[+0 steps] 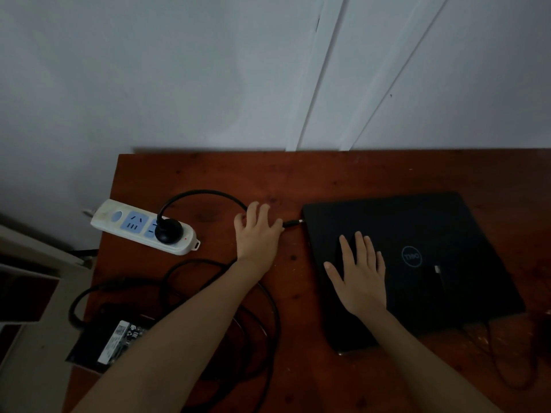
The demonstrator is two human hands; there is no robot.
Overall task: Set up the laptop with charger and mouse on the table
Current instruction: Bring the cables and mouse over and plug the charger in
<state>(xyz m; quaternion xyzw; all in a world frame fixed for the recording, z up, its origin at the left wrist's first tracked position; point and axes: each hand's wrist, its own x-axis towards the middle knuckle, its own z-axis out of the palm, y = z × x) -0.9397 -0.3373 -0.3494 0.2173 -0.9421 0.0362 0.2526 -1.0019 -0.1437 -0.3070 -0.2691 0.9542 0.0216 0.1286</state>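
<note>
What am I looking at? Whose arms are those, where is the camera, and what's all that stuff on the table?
There is no machine here: these are a person's two bare arms. The camera sits on their head and looks down, so you see what they see. On the brown table lies a closed black laptop. The right hand rests flat on its lid. The left hand touches the charger cable right where it meets the laptop's side; I can't tell whether it pinches it. A black plug sits in the white power strip. The charger brick lies at the near left, with loops of cable beside it.
</note>
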